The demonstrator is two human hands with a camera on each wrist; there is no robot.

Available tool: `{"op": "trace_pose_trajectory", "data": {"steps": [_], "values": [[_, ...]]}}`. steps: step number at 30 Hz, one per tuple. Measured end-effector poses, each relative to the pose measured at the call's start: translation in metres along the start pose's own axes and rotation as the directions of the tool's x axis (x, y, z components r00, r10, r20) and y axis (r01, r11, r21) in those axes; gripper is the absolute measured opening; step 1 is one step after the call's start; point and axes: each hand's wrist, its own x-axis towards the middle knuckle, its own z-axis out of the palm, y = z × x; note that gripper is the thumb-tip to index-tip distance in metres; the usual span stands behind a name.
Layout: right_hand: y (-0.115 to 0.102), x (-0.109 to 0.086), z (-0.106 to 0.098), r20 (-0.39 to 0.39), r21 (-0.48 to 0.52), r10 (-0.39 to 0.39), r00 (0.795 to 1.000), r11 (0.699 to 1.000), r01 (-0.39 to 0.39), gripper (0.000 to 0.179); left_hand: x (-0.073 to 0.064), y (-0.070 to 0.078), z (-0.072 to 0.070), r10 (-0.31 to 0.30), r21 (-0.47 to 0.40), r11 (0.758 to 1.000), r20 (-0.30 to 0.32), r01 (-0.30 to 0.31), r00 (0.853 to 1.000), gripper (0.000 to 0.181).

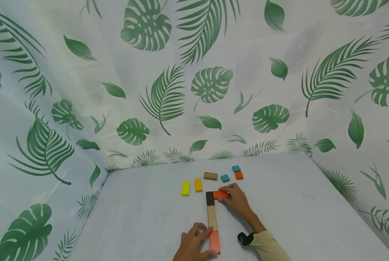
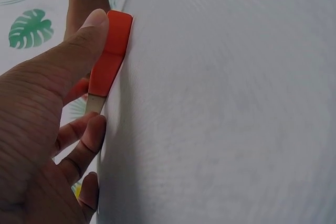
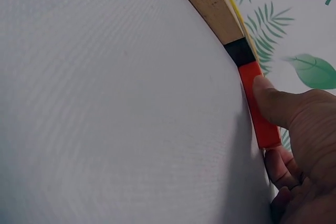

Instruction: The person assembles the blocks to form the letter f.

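A line of wooden blocks runs away from me in the head view: a coral-red block (image 1: 215, 243) nearest, a beige block (image 1: 212, 218) in the middle and a black block (image 1: 210, 198) at the far end. My left hand (image 1: 192, 243) holds the coral-red block, thumb at its near end and index finger where it meets the beige one. An orange-red block (image 1: 218, 195) lies crosswise against the black block's right side, forming a corner. My right hand (image 1: 237, 202) pinches this block (image 3: 257, 106) between thumb and fingers; its outer end is partly covered.
Beyond the line lie a yellow block (image 1: 185, 189), an amber block (image 1: 198, 185), a brown block (image 1: 211, 176), a blue block (image 1: 225, 178), another blue block (image 1: 236, 168) and a small orange block (image 1: 238, 175). A leaf-patterned cloth (image 1: 181, 145) hangs behind the white table (image 1: 142, 217).
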Motion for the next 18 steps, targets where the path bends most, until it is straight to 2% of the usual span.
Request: {"op": "trace_pose_trajectory", "data": {"steps": [11, 18], "values": [[0.0043, 0.0010, 0.0015, -0.028, 0.146, 0.052, 0.998, 0.988, -0.047, 0.029, 0.0013, 0.0005, 0.0005, 0.012, 0.022, 1.000, -0.028, -0.011, 1.000, 0.072], [0.0068, -0.0004, 0.0003, -0.012, 0.187, 0.081, 0.997, 0.979, -0.077, 0.028, 0.0008, -0.0020, 0.0016, 0.041, 0.004, 0.999, -0.045, -0.041, 0.998, 0.067]]}}
